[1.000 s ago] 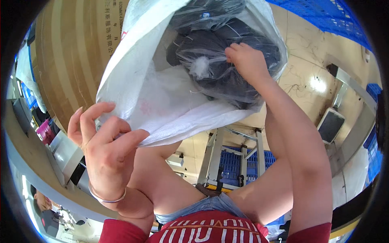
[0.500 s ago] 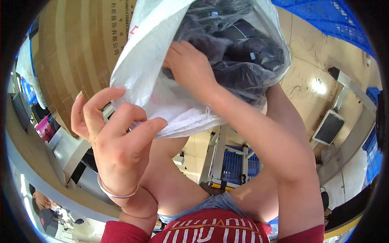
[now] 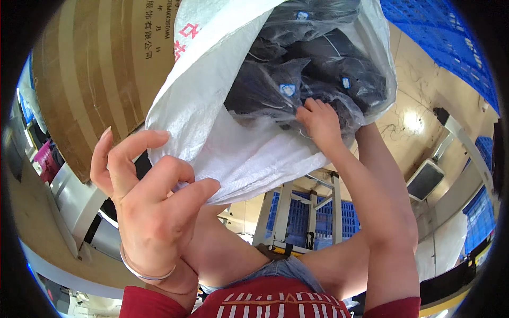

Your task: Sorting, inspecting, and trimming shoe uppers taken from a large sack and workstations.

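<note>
Left hand point(image 3: 154, 212) pinches the near-left rim of a big white woven-plastic sack point(image 3: 233, 153), outer fingers raised, presumably to hold the mouth wide for reaching in. Inside, dark soft bundles in clear film point(image 3: 318, 50), with small blue-and-white labels point(image 3: 288, 89), crowd toward the far and right edges. There's the right hand point(image 3: 322, 124), by the near-right rim, fingers curled against the film; gripping or merely touching, I can't tell.

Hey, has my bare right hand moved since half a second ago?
Yes, your bare right hand has moved rightward and closer to your body, away from the large, flat-sided brown cardboard box.
</note>
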